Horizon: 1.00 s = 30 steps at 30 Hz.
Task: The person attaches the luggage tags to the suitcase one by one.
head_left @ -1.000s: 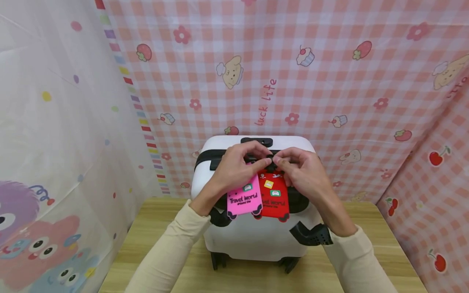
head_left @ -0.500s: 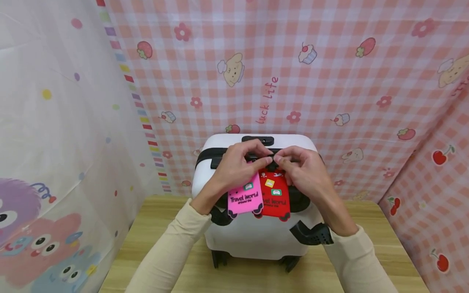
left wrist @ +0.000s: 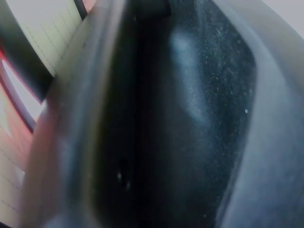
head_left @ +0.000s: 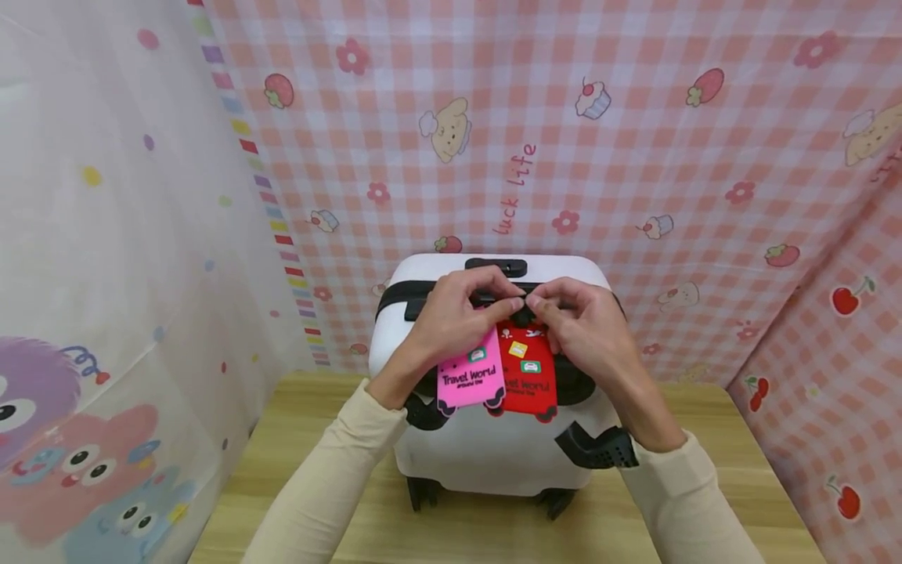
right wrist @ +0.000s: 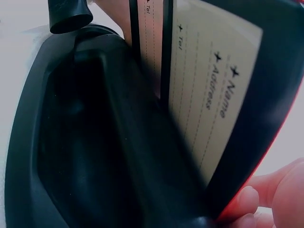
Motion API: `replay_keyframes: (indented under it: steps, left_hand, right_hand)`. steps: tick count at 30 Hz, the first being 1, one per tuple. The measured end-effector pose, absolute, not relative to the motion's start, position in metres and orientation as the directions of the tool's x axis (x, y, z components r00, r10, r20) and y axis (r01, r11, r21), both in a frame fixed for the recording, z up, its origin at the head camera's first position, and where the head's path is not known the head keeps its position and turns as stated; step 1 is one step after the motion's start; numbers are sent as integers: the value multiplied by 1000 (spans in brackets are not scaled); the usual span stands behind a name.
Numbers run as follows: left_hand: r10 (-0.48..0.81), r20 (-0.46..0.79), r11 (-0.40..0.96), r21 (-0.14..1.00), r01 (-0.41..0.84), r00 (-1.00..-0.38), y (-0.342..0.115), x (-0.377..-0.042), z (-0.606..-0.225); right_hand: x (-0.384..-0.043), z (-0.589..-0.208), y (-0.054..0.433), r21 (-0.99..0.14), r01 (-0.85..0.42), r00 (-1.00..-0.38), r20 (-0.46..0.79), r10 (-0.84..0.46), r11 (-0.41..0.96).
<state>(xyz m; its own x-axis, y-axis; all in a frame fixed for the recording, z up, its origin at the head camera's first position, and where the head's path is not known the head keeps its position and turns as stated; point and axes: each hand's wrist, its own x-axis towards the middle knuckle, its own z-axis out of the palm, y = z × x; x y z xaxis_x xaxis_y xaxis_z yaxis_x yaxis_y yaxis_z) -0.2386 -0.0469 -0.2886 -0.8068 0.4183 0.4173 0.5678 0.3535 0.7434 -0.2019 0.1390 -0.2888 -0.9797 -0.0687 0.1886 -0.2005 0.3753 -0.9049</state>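
Note:
My left hand (head_left: 461, 317) and right hand (head_left: 588, 321) meet fingertip to fingertip over a white suitcase (head_left: 486, 458). Both pinch the small black strap (head_left: 523, 317) of the luggage tags, which their fingers largely hide. A pink luggage tag (head_left: 468, 384) hangs below my left hand, overlapping a red luggage tag (head_left: 532, 384) on its right. The right wrist view shows a tag's back, with a paper card (right wrist: 209, 95) printed Name, Address and Tel, beside the suitcase's black handle recess (right wrist: 80, 152). That recess (left wrist: 199, 118) also fills the left wrist view, blurred.
The suitcase stands on its black wheels (head_left: 557, 501) on a wood-grain table (head_left: 303, 454). A black belt (head_left: 405, 294) runs across its upper part, below a black top handle (head_left: 496, 268). Checked pink cloth (head_left: 620, 180) hangs behind, and a white printed sheet (head_left: 120, 258) at the left.
Both hands keep their pinch on the strap, fingertips barely shifting. The suitcase, tags and hands sit slightly higher in the head view, as does the backdrop.

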Motion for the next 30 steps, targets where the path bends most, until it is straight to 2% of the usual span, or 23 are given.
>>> replay_keyframes:
  steps: [21,26,30]
  left_hand:
    - [412,419,339,754,563,-809,-46,-244,-295]
    - [424,458,338,720,606,-781,-45,-245,-295]
    - [473,494,362,646,672,-729,-47,-245,-292]
  right_hand:
    - [-206,-294,137,-893,-214,-976,215,-42,396]
    - [-204,-294,136,-889,-222,-972,233,-23,401]
    - [-203,-295,135,-889,-228,-969,246,-6,397]
